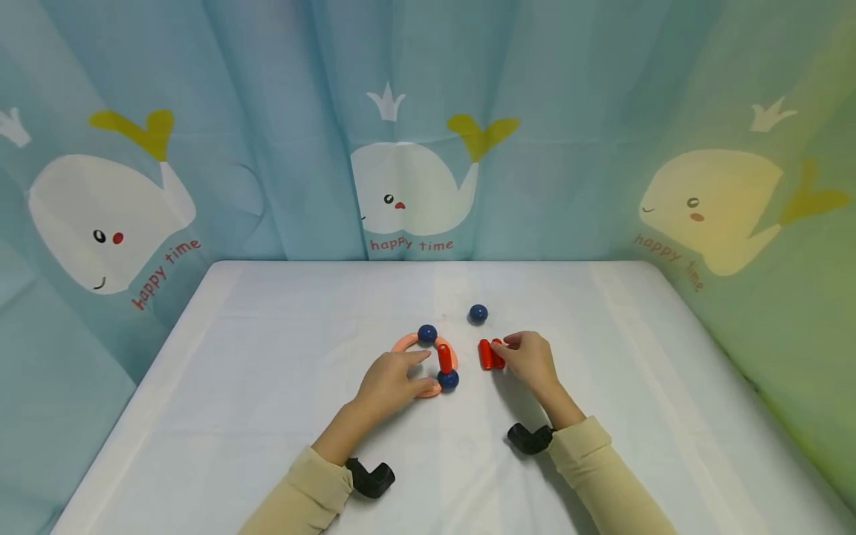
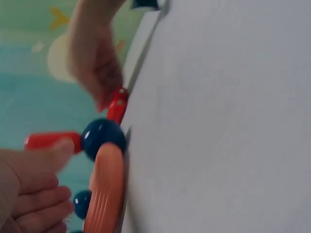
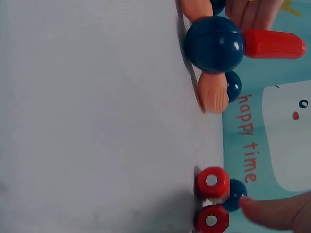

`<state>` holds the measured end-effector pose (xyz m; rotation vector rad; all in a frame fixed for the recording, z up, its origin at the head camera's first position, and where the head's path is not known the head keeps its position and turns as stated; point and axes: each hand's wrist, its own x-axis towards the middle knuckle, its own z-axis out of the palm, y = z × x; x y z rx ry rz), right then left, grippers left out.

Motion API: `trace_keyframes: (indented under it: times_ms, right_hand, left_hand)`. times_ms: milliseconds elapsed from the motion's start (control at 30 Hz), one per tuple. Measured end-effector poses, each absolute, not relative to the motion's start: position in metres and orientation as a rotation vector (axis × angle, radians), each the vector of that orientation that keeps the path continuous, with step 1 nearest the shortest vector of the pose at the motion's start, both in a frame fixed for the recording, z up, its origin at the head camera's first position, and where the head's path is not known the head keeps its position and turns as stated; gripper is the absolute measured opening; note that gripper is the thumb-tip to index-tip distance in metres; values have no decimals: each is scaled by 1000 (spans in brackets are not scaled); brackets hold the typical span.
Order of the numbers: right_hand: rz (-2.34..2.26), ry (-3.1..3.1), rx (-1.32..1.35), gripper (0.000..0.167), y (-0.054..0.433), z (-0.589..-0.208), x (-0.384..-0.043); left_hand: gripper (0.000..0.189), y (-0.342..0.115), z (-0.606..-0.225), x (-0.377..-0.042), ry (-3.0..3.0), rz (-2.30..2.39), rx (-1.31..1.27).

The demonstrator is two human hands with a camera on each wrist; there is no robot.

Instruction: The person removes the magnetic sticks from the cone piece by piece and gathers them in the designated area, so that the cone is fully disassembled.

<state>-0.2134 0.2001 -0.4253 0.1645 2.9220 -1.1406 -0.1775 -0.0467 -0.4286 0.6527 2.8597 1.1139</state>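
A red magnetic rod point(image 1: 445, 359) stands upright on a blue ball point(image 1: 448, 380), which joins curved orange pieces point(image 3: 214, 94) in a ring lying on the table. Another blue ball point(image 1: 427, 334) sits at the ring's far side. Beside the ring, my left hand point(image 1: 394, 383) has thumb and index finger apart near the upright rod, gripping nothing. Two more red rods point(image 1: 485, 354) lie side by side to the right. Over the right-hand one is my right hand point(image 1: 531, 360), its fingertips close above it; whether they touch is unclear.
A loose blue ball point(image 1: 478, 314) lies beyond the two red rods. The white table point(image 1: 267, 319) ends at a whale-print curtain point(image 1: 287, 148) at the back and sides. Black wrist mounts point(image 1: 530, 438) project inward from both sleeves.
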Motion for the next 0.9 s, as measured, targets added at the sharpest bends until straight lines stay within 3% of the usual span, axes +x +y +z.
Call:
trace_keyframes:
  times_ms: [233, 500, 900]
  right_hand:
    - [-1449, 2913, -11, 37, 187, -424, -205]
    - [-1768, 2651, -174, 40, 161, -427, -191]
    - [-1873, 2571, -477, 25, 134, -403, -169]
  left_hand:
    - [37, -33, -439, -172, 3011, 971, 835]
    - [24, -25, -448, -174, 3075, 1025, 856]
    - [19, -21, -452, -176, 3072, 1149, 811]
